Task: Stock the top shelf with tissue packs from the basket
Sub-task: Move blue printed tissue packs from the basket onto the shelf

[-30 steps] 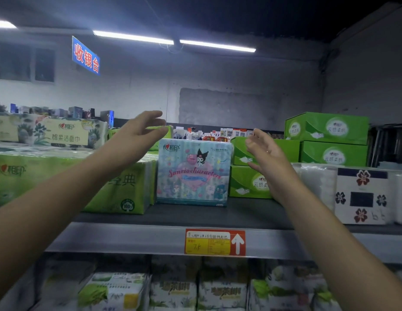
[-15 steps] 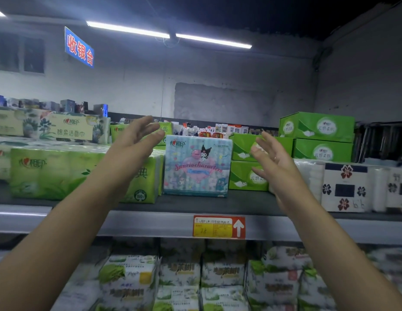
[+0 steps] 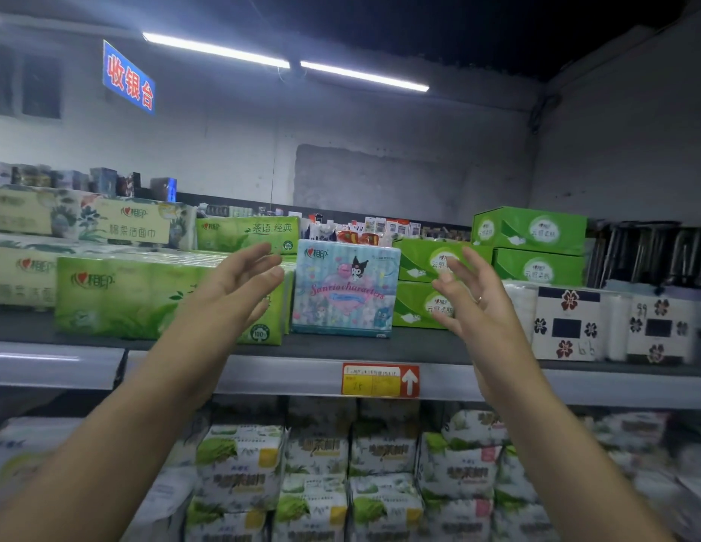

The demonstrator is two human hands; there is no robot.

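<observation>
Hands first: I see both raised in front of the top shelf, holding nothing, fingers spread and loosely bent, palms turned toward each other. My left hand hangs in front of the right end of a long green tissue multipack. My right hand, with a ring on one finger, hangs in front of two stacked green tissue boxes.

In the gap between them, farther back, stands the pastel tissue pack printed with cartoon characters. It is upright on the shelf deck, face toward me. Neither hand touches it.

The pack sits tight in its row. Its left side is just beside the green multipack and its right side is against the green boxes; I cannot tell whether either side actually touches. A strip of bare dark deck runs in front of it to the shelf's front lip. Nothing lies on top of the pack.

Further right, white packs with flower labels stand closer to the front edge than the pastel pack. A red and yellow price tag is fixed to the front rail just below the pack. Under that rail, rows of green-and-white tissue packs fill the lower shelf.
</observation>
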